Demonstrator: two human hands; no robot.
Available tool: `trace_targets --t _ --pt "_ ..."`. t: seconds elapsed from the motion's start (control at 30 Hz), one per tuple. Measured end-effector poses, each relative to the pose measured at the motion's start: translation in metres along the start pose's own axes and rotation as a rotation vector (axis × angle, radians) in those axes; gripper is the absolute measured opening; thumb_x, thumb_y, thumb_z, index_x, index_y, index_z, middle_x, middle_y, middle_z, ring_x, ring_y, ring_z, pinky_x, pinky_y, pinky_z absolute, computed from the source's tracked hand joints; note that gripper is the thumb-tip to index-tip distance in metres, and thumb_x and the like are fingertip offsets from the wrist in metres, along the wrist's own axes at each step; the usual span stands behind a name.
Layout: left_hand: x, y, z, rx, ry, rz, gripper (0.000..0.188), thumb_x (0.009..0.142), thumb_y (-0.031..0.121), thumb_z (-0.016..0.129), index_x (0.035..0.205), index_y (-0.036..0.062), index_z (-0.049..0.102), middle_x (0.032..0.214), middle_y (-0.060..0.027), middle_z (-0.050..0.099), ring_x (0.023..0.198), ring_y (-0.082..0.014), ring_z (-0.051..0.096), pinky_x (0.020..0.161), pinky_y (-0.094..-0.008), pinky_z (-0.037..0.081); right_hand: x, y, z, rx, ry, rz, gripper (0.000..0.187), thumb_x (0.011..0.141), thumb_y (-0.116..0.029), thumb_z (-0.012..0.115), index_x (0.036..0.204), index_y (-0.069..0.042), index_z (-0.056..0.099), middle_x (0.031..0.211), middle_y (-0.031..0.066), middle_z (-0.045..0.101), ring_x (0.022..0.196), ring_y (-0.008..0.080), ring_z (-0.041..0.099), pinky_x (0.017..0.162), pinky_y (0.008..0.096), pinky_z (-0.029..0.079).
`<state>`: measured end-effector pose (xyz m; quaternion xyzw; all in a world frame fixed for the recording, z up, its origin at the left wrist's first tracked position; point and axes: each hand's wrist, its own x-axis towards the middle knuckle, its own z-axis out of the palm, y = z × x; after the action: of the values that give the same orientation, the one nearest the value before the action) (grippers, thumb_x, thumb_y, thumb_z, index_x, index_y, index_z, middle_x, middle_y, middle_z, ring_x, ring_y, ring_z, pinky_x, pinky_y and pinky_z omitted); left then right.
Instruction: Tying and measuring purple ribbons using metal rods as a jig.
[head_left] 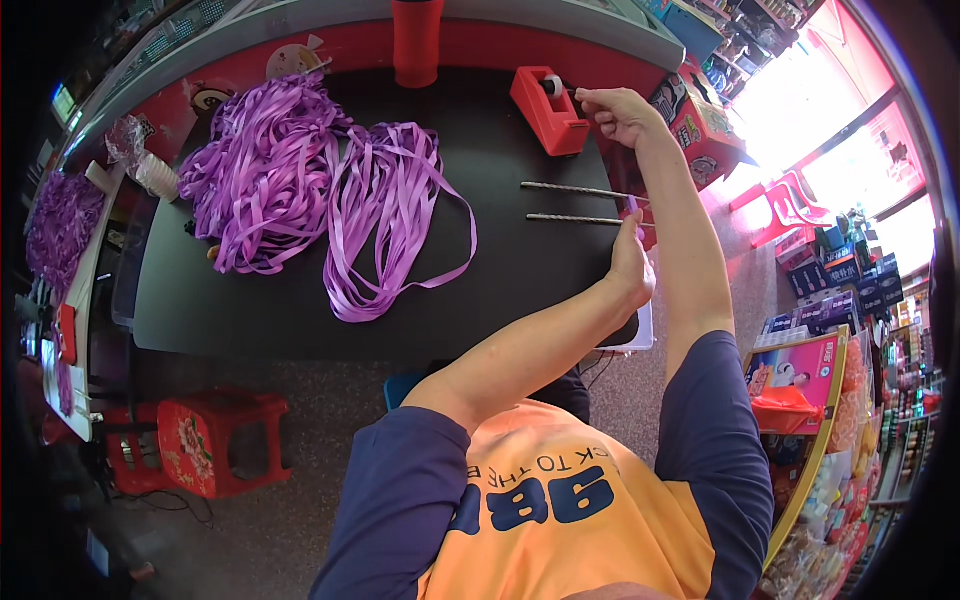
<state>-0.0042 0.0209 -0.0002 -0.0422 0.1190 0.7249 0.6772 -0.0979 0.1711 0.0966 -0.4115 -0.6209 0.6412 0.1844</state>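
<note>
Pinched together, the fingers of my right hand (615, 112) are at the side of a red tape dispenser (552, 118), by its roll of tape (552, 87); the strip between them is too fine to see clearly. My left hand (630, 262) is at the table's right edge, its thumb pressed on a small piece of purple ribbon (632, 205); its other fingers are mostly hidden. Two thin metal rods (570, 188) stick out to the left beside this hand, roughly parallel over the black table (480, 300). A loose bundle of purple ribbon loops (385, 220) lies further left.
A bigger heap of purple ribbon (265, 175) covers the table's left side. A red cylindrical container (416, 45) stands at the back edge. Red stools (215, 440) are on the floor at left, and a goods display (800, 400) stands at right.
</note>
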Motion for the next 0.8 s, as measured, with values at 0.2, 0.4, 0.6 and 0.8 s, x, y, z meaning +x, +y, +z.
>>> trace_targets --t 0.2,0.4,0.6,0.8 --pt "-0.001 0.0 0.0 0.123 0.082 0.051 0.056 0.088 0.048 0.041 0.132 0.0134 0.035 0.147 -0.0041 0.02 0.136 -0.0202 0.008 0.108 -0.0448 0.0 -0.026 0.02 -0.01 -0.02 -0.071 0.01 0.02 0.076 -0.022 0.075 0.077 -0.005 0.064 0.069 -0.0031 0.057 0.049 0.0007 0.036 0.043 0.0171 0.023" --pt "-0.002 0.004 -0.001 0.097 -0.119 0.041 0.053 0.088 0.045 0.042 0.132 0.0157 0.035 0.141 -0.0062 0.027 0.129 -0.0189 0.023 0.106 -0.0421 0.017 -0.031 0.039 -0.011 0.011 -0.065 0.013 0.021 0.075 -0.021 0.075 0.08 -0.003 0.065 0.07 -0.0021 0.058 0.051 0.0011 0.038 0.043 0.0171 0.024" --pt "-0.004 0.005 0.001 -0.013 -0.101 0.005 0.047 0.088 0.04 0.043 0.127 0.0125 0.039 0.127 -0.0077 0.04 0.115 -0.0191 0.042 0.097 -0.0397 0.037 -0.032 0.046 -0.012 0.051 -0.095 0.021 0.018 0.077 -0.021 0.074 0.08 -0.005 0.065 0.068 -0.003 0.057 0.051 0.0009 0.039 0.044 0.0172 0.026" --pt "-0.009 0.008 0.006 -0.103 -0.088 0.01 0.031 0.089 0.033 0.043 0.11 0.0101 0.047 0.103 -0.0049 0.053 0.099 -0.0183 0.052 0.09 -0.0358 0.043 -0.027 0.053 -0.008 0.029 -0.064 0.01 0.017 0.077 -0.021 0.073 0.077 -0.006 0.064 0.065 -0.0038 0.055 0.05 0.001 0.038 0.044 0.0176 0.026"
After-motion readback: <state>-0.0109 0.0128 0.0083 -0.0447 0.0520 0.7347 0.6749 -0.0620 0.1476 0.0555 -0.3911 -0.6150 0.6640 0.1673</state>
